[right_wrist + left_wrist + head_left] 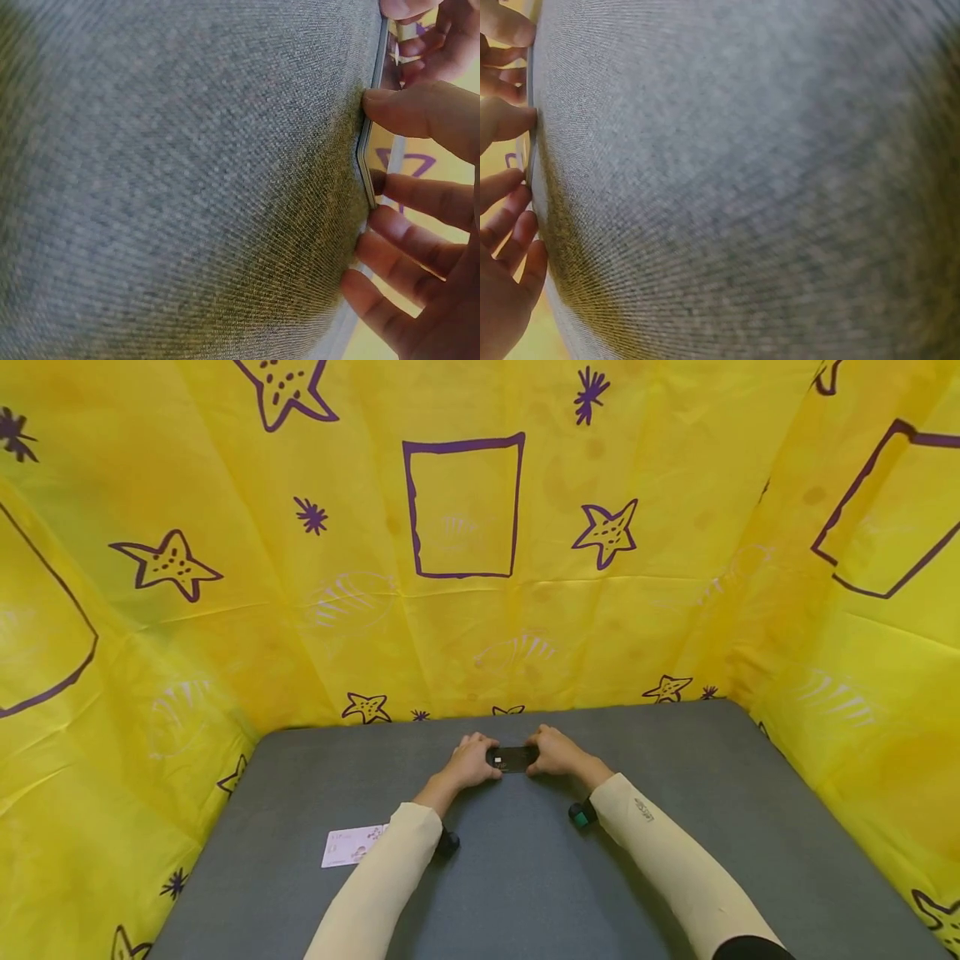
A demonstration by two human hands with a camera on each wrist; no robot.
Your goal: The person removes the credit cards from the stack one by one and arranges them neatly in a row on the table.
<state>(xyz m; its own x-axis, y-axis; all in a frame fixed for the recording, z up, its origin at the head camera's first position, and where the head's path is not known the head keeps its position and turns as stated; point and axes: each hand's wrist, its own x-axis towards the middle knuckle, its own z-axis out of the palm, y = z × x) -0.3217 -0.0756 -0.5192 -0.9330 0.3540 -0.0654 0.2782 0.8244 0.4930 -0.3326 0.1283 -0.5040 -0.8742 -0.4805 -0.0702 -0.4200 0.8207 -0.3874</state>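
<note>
Far back on the grey table lies a flat black card-like slab (513, 762). It bears a small pale square and faint print; its surface and edge look shiny in the right wrist view. My left hand (472, 762) grips its left end. At its right end, my right hand (555, 752) grips the corner area, with the thumb (386, 109) at the near edge and fingers spread along the far side. The two hands face each other across the slab, covering both ends. Only its thin edge shows in the left wrist view.
A pink-white printed card (352, 846) lies at the left of the grey table (517, 877), partly behind the left sleeve. Yellow cloth (465, 635) with purple drawings hangs along the back and both sides. A dark wrist camera (581, 814) sits under the right forearm.
</note>
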